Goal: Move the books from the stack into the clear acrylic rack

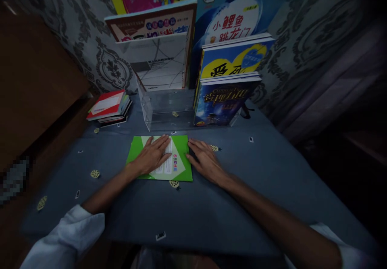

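1. Grey-blue cloth-covered bench (211, 212) dotted with small printed motifs, backed by grey damask-patterned wallpaper (90, 31).
2. Flat green paperback booklet with a pale panel (181, 168) lying on the bench, just in front of a clear acrylic book stand (163, 107).
3. Left hand (152, 156) pressed palm-down on the booklet's middle, fingers spread flat; grip wide, holding nothing.
4. Right hand (205, 160) flat on the bench, fingertips touching the booklet's right edge; grip likewise wide, closed on nothing.
5. Upright in the stand: a blue picture book with yellow heart (232, 59) and a dark blue starry book (223, 99); behind, a white book with line drawing (160, 59).
6. Far left on the bench, a small stack of thin books topped in red (109, 105).
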The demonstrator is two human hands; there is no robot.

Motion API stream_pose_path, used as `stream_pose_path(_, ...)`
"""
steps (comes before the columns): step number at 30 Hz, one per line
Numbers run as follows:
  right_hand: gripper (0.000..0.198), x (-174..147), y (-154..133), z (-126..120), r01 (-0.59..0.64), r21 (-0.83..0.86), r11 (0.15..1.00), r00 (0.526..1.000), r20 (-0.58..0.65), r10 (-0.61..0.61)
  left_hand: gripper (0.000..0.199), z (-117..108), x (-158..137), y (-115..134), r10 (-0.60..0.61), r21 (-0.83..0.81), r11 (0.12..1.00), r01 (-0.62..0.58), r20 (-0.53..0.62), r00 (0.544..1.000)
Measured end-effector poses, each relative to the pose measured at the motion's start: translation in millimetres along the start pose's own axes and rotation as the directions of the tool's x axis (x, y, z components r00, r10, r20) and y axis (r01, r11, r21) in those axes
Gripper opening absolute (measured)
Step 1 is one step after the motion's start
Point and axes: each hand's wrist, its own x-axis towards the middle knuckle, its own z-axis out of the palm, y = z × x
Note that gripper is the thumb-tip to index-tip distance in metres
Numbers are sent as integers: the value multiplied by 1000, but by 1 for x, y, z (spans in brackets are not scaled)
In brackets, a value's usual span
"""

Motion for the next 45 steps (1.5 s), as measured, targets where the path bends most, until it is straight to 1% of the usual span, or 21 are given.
stream_pose_path(5,43,0,1,-1,6,-7,1000,1000,-9,-6,57,1,16,11,45,-2,999,-45,-1,999)
stream_pose_path(14,44,1,-2,-2,-11,-18,1000,1000,17,11,53,5,43,25,107,-44,993,-106,21,994)
stream_pose_path(20,47,0,-2,-2,-11,-1,1000,1000,10,11,55,8,53,28,126,-84,989,-124,19,992)
stream_pose_path(26,47,0,0,-3,-23,24,999,1000,19,23,53,13,52,27,122,-116,985,-128,-57,991)
stream_pose_path(31,41,3,4,-2,-54,88,995,998,-35,57,45,12,50,30,133,-114,983,-145,-107,985)
stream_pose_path(34,38,5,5,-5,-69,116,991,995,-59,76,42,10,48,34,138,-116,982,-152,-124,983)
stream_pose_path(39,42,5,2,-12,-100,171,980,991,-75,114,39,7,39,41,170,-122,975,-186,-131,977)
stream_pose_path(45,44,3,0,-10,-68,209,976,995,-54,81,39,5,22,56,201,-151,964,-221,-136,970)
